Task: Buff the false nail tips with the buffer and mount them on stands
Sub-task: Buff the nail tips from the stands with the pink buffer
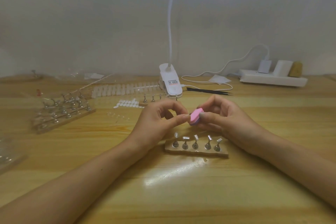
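My right hand (220, 116) grips a small pink buffer block (195, 115) with a purple underside. My left hand (160, 120) pinches something tiny between thumb and forefinger right against the buffer's left end; the nail tip itself is too small to make out. Below both hands a wooden base (196, 152) carries a row of metal stands. A pale nail tip (176, 134) sits on the leftmost stand; the other stands show bare silver tops.
Strips of false nail tips (125, 89) and a sheet of adhesive tabs (127, 103) lie behind my hands. A larger rack of stands (63, 112) is at the left. A clip lamp (170, 82), black tweezers (209, 90) and a power strip (272, 78) stand farther back.
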Demonstrator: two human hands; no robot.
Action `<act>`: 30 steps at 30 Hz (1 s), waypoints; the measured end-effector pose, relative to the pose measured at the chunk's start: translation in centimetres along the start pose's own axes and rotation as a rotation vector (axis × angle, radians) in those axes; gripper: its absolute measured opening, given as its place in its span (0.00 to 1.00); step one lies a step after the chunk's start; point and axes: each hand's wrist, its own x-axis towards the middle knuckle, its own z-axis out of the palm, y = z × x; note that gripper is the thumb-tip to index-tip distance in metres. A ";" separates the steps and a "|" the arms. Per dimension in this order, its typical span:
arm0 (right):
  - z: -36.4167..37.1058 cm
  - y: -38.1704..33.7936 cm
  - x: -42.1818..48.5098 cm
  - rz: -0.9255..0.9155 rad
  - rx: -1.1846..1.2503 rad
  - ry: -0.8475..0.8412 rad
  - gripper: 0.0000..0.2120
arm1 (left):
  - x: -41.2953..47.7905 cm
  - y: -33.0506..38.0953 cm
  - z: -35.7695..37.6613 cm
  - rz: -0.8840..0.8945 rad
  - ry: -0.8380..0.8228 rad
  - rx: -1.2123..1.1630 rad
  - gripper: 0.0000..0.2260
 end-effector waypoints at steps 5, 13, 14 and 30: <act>-0.2 0.0 0.0 0.025 -0.021 -0.048 0.09 | 0.0 -0.1 -0.1 -0.028 0.039 -0.035 0.04; 0.1 0.0 -0.2 -0.004 -0.066 -0.034 0.11 | 0.0 -0.1 -0.1 -0.004 0.031 -0.006 0.03; 0.2 0.0 -0.3 -0.001 -0.112 -0.088 0.11 | 0.0 -0.1 -0.1 -0.001 0.027 -0.001 0.03; 0.1 0.2 -0.1 -0.005 -0.036 -0.007 0.11 | 0.1 -0.2 0.0 0.017 0.015 0.039 0.04</act>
